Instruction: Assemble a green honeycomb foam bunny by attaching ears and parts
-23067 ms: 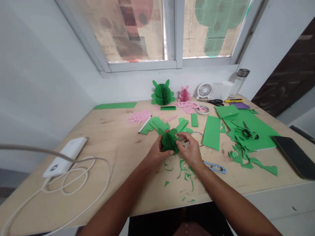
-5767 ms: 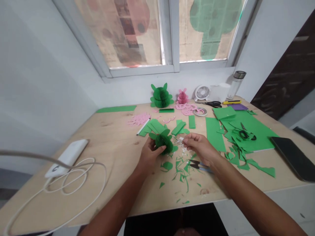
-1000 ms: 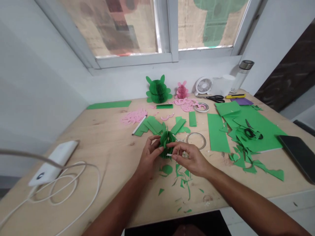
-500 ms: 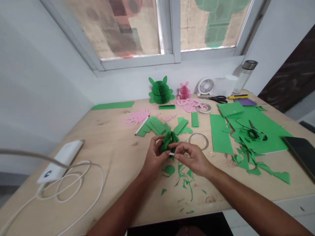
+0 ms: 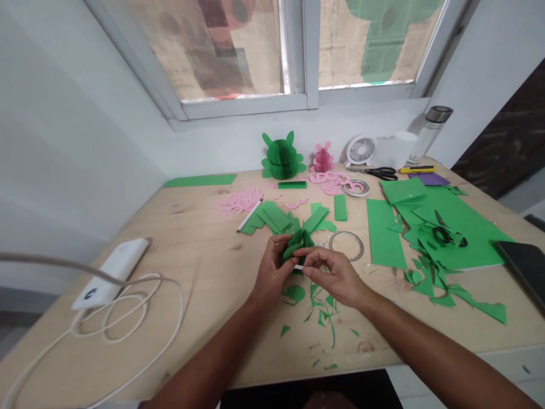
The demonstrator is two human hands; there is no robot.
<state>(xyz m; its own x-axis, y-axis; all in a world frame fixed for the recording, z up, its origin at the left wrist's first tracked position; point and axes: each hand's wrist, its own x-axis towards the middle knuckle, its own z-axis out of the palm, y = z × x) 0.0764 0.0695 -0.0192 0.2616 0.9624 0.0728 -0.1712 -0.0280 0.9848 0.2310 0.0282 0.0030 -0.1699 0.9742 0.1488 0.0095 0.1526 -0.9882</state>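
Observation:
Near the middle of the wooden table, my left hand point(image 5: 272, 268) is closed around a folded green paper piece point(image 5: 301, 240) with fanned layers. Beside it, my right hand point(image 5: 336, 274) pinches the end of a small white strip point(image 5: 298, 267) at the lower side of the green piece. The fingertips of both hands nearly meet there. Green scraps point(image 5: 326, 318) and a round green cutout point(image 5: 295, 293) lie just below the hands. Behind them are green rectangles point(image 5: 275, 216) and a tape roll point(image 5: 347, 246).
A finished green paper figure point(image 5: 283, 159) and a pink one point(image 5: 323, 159) stand at the back, near a white fan point(image 5: 361, 150). Right are green sheets point(image 5: 468, 227), small scissors point(image 5: 443, 234) and a phone point(image 5: 525, 272). A power bank point(image 5: 113, 272) with cables lies left.
The whole view has shifted slightly, so the table appears further right. The white strip shows a little longer between the hands, and the green piece's layers look tilted differently.

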